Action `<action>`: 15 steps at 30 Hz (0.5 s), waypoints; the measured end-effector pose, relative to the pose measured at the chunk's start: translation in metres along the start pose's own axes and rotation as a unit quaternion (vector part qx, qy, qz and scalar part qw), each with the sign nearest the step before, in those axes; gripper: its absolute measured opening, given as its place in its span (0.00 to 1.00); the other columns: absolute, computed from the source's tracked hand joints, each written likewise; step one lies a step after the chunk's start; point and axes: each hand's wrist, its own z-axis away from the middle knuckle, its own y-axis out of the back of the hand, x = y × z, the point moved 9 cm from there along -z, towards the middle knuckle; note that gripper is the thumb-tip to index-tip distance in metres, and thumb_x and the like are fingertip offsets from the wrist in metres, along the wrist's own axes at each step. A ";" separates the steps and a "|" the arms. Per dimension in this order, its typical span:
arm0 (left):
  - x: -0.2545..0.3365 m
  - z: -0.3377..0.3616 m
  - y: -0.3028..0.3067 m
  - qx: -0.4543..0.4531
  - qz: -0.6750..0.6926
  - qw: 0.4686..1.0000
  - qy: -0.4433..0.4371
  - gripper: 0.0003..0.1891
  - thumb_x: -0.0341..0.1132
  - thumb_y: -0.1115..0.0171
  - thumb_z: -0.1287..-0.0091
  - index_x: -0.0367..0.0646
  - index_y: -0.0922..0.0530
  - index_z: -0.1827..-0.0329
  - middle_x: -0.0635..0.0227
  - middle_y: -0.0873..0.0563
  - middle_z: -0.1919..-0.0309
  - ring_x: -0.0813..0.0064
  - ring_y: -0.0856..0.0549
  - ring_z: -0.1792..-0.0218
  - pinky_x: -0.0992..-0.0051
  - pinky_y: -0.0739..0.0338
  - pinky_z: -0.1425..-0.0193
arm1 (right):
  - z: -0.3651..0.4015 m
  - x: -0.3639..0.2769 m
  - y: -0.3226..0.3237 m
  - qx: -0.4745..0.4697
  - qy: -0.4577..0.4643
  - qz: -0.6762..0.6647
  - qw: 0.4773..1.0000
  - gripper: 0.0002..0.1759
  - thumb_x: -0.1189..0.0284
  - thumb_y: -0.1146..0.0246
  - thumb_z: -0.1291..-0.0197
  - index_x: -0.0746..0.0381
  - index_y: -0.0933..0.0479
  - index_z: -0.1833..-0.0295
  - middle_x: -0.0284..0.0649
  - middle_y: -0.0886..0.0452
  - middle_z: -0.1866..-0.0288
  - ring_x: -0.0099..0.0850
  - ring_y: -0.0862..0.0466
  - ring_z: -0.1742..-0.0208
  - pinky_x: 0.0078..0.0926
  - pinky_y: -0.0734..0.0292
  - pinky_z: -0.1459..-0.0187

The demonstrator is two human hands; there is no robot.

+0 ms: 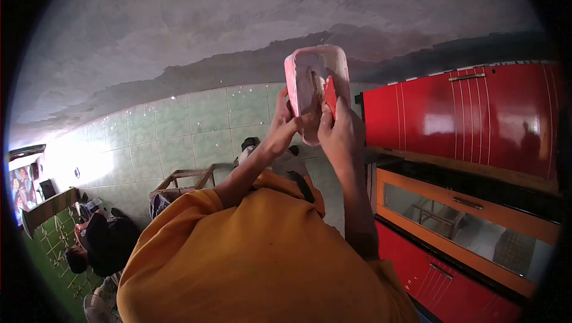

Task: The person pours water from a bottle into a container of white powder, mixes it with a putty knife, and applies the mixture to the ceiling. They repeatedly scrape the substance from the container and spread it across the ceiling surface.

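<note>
Viewing from my remote station: right hand (342, 129) closed on a red tool (330, 92), which reaches into a pink tub (291, 76). Left hand (281, 129) clamped on the tub at its near left side. Tub: raised ahead of the orange shirt (256, 251), inner surface smeared with paste. Beyond: grey, patchy wall (179, 25); pale specks on green tiles (208, 108). Right of tub: red cabinet (426, 120). Lower left: person in dark clothing (110, 242).

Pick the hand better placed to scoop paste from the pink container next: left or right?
Right, I'd say: the right hand grips the red tool, which reaches inside the pink container. The left hand is occupied holding the container's side.
</note>
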 end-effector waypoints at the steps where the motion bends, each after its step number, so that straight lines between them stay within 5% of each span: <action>1: 0.000 -0.001 0.002 0.001 0.013 1.000 0.001 0.47 0.37 0.33 0.35 0.45 0.55 0.19 0.59 0.30 0.32 0.66 0.28 0.30 0.64 0.29 0.29 | -0.001 -0.001 0.001 0.008 0.000 -0.008 1.000 0.09 0.70 0.37 0.34 0.64 0.24 0.53 0.51 0.17 0.69 0.53 0.15 0.67 0.47 0.21 0.66; 7: 0.006 -0.008 -0.001 -0.013 0.090 0.996 0.023 0.46 0.40 0.31 0.35 0.47 0.53 0.19 0.57 0.30 0.30 0.62 0.29 0.28 0.58 0.32 0.26 | -0.014 -0.009 0.029 0.008 -0.049 -0.096 0.994 0.12 0.67 0.38 0.32 0.63 0.24 0.50 0.56 0.16 0.64 0.57 0.15 0.63 0.52 0.21 0.64; 12: 0.011 -0.013 -0.008 -0.036 0.060 0.997 0.031 0.45 0.40 0.33 0.33 0.48 0.52 0.19 0.57 0.30 0.29 0.63 0.29 0.29 0.59 0.32 0.27 | -0.024 -0.011 0.008 -0.048 -0.048 -0.017 0.998 0.12 0.68 0.39 0.32 0.63 0.24 0.49 0.53 0.15 0.66 0.55 0.14 0.65 0.49 0.19 0.64; 15: 0.016 -0.011 -0.014 -0.050 0.048 0.997 0.040 0.45 0.40 0.33 0.33 0.48 0.52 0.19 0.59 0.30 0.29 0.64 0.28 0.29 0.60 0.31 0.28 | -0.026 -0.017 0.020 0.003 -0.024 -0.013 1.000 0.09 0.70 0.40 0.33 0.64 0.26 0.55 0.53 0.17 0.70 0.55 0.15 0.69 0.50 0.20 0.67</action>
